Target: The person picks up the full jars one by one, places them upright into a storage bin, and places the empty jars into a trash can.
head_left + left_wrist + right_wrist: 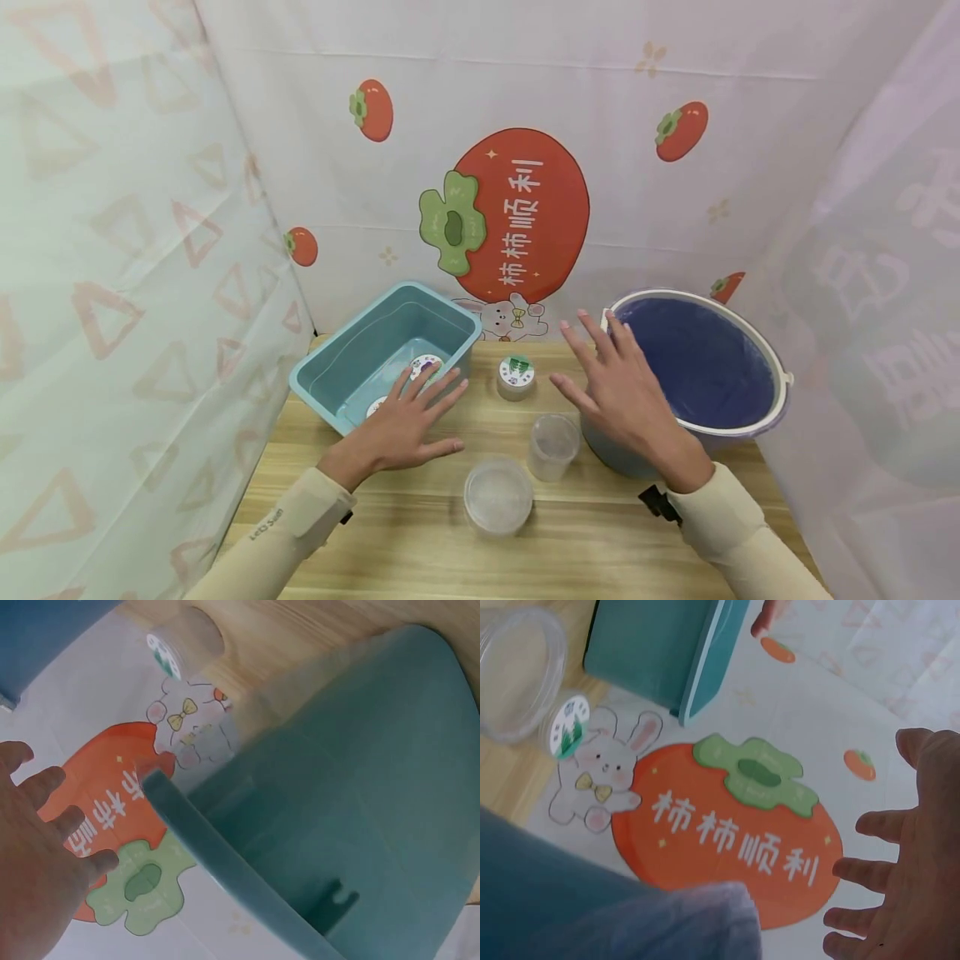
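My left hand, fingers spread, hovers over the near right side of a teal plastic basin. Two round labelled lids show inside the basin, partly covered by that hand. With straight, spread fingers, my right hand is held above the left rim of a dark blue bucket. Between the hands stand a small clear tub with a green-tree label, a clear plastic cup and a wider round clear container. Neither hand holds anything.
Everything stands on a wood-grain table. Behind it hangs a white cloth printed with persimmons, and similar cloth walls close in both sides. The bucket's white handle lies along its rim.
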`<state>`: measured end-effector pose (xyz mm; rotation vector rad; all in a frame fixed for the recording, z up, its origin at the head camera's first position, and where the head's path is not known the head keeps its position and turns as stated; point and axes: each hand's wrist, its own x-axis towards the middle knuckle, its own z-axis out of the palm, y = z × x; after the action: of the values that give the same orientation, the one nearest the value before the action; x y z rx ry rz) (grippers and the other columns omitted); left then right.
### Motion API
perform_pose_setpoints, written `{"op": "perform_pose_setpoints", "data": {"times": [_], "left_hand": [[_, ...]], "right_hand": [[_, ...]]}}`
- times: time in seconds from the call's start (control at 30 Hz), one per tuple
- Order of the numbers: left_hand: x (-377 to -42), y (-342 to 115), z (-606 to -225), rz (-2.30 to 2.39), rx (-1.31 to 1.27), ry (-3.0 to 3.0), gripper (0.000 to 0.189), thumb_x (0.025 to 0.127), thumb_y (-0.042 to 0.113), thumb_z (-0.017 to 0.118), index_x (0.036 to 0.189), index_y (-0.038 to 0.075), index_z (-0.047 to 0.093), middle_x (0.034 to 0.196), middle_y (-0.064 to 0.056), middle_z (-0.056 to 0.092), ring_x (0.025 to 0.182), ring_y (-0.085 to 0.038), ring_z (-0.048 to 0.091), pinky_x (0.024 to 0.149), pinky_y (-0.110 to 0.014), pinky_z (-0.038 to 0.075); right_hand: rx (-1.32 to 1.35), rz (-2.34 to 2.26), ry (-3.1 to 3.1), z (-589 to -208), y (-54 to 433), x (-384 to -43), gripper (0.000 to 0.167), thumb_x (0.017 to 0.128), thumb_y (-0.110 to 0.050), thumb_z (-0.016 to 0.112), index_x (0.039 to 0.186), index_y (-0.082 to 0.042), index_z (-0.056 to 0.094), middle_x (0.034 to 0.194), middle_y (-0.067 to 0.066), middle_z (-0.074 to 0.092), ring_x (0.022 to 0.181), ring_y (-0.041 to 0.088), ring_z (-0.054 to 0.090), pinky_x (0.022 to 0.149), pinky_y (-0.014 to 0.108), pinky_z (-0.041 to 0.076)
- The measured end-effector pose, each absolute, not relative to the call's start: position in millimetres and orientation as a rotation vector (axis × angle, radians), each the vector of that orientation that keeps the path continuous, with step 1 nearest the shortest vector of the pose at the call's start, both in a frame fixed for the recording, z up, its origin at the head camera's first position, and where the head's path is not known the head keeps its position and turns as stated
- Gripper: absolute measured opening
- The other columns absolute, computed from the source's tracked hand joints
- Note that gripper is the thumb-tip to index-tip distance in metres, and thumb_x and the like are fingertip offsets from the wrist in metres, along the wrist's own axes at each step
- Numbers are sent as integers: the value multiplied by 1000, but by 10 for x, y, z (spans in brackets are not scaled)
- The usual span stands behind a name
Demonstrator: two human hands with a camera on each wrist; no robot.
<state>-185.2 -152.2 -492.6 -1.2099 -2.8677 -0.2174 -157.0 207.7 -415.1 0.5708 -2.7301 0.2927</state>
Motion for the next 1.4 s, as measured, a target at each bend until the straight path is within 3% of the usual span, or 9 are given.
{"op": "perform_pose_setpoints", "data": {"times": [0.2, 0.57, 0.77, 0.93, 1.17, 1.4], "left_hand": [[-1825, -1441, -5027, -227, -1244, -2900, 93, 104, 75, 50, 177, 26, 18, 184, -5, 21, 171, -37, 11, 136, -67, 10], [-1750, -1296, -5077, -259, -1315, -2860, 91, 105, 73, 51, 176, 21, 26, 184, -4, 18, 172, -35, 11, 135, -65, 17], [-1709, -1217, -5143, -249, -1360, -2808, 89, 105, 73, 51, 173, 19, 33, 182, -9, 27, 169, -40, 21, 134, -66, 21], [-1678, -1132, -5222, -236, -1382, -2828, 93, 104, 75, 49, 175, 19, 28, 182, -9, 25, 169, -40, 19, 134, -65, 19], [-1639, -1040, -5350, -172, -1408, -2825, 98, 103, 76, 51, 176, 17, 22, 183, -7, 22, 170, -36, 16, 136, -63, 19], [-1626, -1005, -5419, -159, -1422, -2810, 101, 102, 77, 52, 176, 15, 23, 183, -9, 24, 170, -36, 19, 134, -65, 21]], "right_hand": [[494, 291, -2746, -4083, 2357, -1519, 77, 106, -48, 66, 170, -14, 40, 175, 21, 34, 163, 56, 22, 132, 70, 19], [367, 317, -2768, -4044, 2840, -1419, 78, 108, -52, 61, 171, -12, 37, 176, 25, 30, 164, 57, 17, 135, 69, 9], [309, 309, -2749, -4059, 3126, -1403, 83, 107, -57, 61, 171, -11, 37, 175, 27, 31, 163, 57, 17, 134, 71, 10], [265, 320, -2726, -4098, 3395, -1395, 81, 108, -56, 60, 169, -8, 39, 173, 29, 32, 163, 59, 16, 131, 74, 13], [155, 359, -2818, -4142, 3722, -1364, 83, 111, -56, 54, 174, -10, 26, 179, 28, 17, 165, 59, 6, 132, 75, 5], [109, 354, -2855, -4231, 3989, -1345, 82, 113, -54, 50, 174, -7, 23, 179, 31, 11, 162, 63, 4, 130, 77, 4]]}}
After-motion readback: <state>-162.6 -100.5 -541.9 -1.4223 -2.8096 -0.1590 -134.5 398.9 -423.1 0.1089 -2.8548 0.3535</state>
